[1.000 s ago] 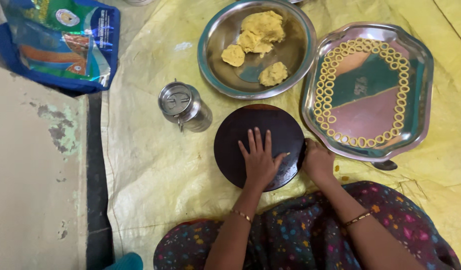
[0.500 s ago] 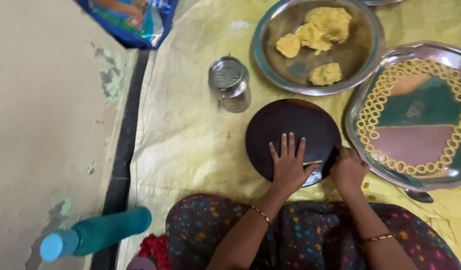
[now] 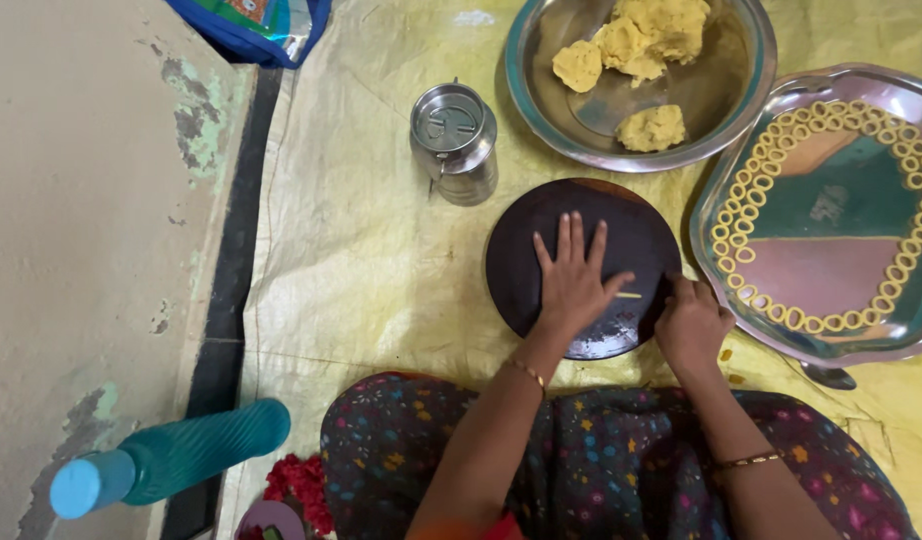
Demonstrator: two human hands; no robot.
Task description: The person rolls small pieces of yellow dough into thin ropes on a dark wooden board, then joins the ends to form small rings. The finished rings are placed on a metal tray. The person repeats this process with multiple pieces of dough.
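My left hand (image 3: 573, 280) spread flat, rolling dough strand (image 3: 629, 294) on dark board (image 3: 581, 262); right hand (image 3: 693, 322) curled at edge, grip unclear. Tray (image 3: 831, 340) beyond half-ringed; dough lumps (image 3: 653, 127) remain.

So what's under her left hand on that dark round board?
A thin strand of yellow dough pokes out from beneath the left hand, lying on the dark round board. How far the strand runs under the palm is hidden.
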